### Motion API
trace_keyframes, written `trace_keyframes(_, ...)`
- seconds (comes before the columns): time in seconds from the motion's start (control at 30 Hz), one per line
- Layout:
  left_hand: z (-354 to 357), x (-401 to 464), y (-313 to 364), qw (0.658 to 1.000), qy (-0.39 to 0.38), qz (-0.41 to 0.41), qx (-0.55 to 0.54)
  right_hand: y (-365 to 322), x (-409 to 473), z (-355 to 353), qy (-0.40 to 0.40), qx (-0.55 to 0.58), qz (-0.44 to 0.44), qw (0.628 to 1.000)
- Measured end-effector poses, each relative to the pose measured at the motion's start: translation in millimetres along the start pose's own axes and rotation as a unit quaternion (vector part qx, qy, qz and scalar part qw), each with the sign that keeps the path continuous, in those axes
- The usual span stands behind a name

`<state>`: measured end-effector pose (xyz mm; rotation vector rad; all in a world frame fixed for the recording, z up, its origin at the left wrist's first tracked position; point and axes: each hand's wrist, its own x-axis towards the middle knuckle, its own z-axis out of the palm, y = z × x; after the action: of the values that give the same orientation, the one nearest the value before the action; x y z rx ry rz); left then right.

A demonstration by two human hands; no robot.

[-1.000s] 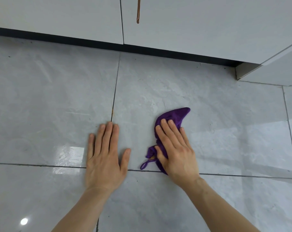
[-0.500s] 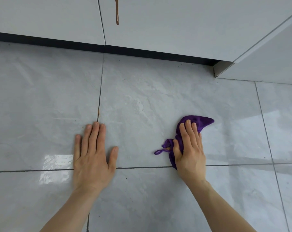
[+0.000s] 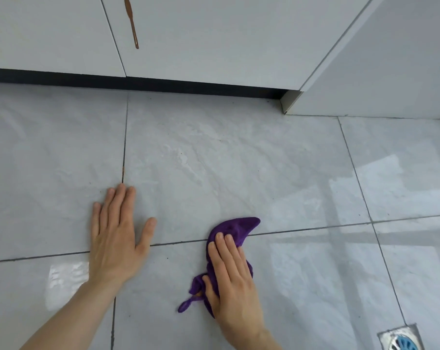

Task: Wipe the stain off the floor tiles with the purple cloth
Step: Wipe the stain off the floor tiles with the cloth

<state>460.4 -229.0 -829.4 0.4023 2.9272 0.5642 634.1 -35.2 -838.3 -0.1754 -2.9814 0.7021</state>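
The purple cloth (image 3: 235, 228) lies bunched on the grey floor tiles (image 3: 214, 160), across a grout line. My right hand (image 3: 232, 276) presses flat on top of it, with the thumb tucked against its lower folds and a small loop sticking out at the left. My left hand (image 3: 115, 236) rests flat on the floor to the left, fingers together, holding nothing. A small orange-brown mark (image 3: 123, 170) sits in the vertical grout line just beyond my left fingertips. Faint brown specks (image 3: 181, 155) dot the tile further out.
White cabinet doors (image 3: 201, 39) with a dark toe kick run along the back; a brown drip streak (image 3: 132, 22) runs down one door. A white panel (image 3: 380, 79) juts out at the right. A floor drain (image 3: 400, 341) sits at the bottom right corner.
My right hand has dragged the cloth back toward me, over the horizontal grout line. The view has tilted, showing more cabinet and the drain. My left hand stays planted.
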Motion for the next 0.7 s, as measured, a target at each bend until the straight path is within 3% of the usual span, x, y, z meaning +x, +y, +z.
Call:
trace_keyframes(0.3,-6,-61,63,0.972,-0.095,0.205,-0.060,30,-38,-39,-0.091,-0.089,-0.162,0.978)
trace_keyframes(0.5,17,-95,99,0.940,-0.158,0.301,-0.030,48,-40,-79,-0.049,-0.080,0.051,0.994)
trace_keyframes(0.7,25,-103,126,0.959,-0.161,0.232,-0.038,51,-47,-76,-0.036,0.022,0.125,0.991)
